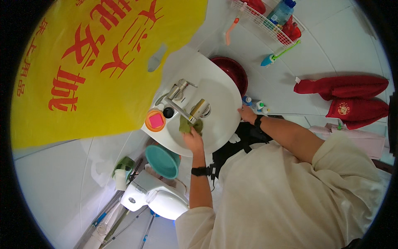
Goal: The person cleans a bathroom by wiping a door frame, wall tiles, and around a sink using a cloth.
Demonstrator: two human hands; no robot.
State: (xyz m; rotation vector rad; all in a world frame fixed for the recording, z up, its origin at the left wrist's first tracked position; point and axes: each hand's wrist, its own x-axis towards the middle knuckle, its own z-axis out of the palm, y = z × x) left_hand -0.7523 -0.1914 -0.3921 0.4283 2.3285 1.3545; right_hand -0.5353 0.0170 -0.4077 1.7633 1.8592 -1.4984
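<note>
My left hand [193,140] is closed on a green cloth [185,124] at the near left side of the white washbasin [224,95]. The cloth lies bunched under the outlet of a metal tap [178,108], whose spout reaches over the bowl. At the basin's right rim, my right hand [247,114] touches the edge; its fingers are too small and partly hidden to show their grip. An orange round container with a pink square piece [156,120] stands on the basin ledge, beside a black round object [168,112].
A yellow sheet with red printing [124,83] covers the upper left. A teal basin [162,161] and white toilet [168,203] are below left. Behind the washbasin is a red basin [236,74]; bottles [258,105] stand right. Red towels [352,89] and a wire rack [263,20] hang on the wall.
</note>
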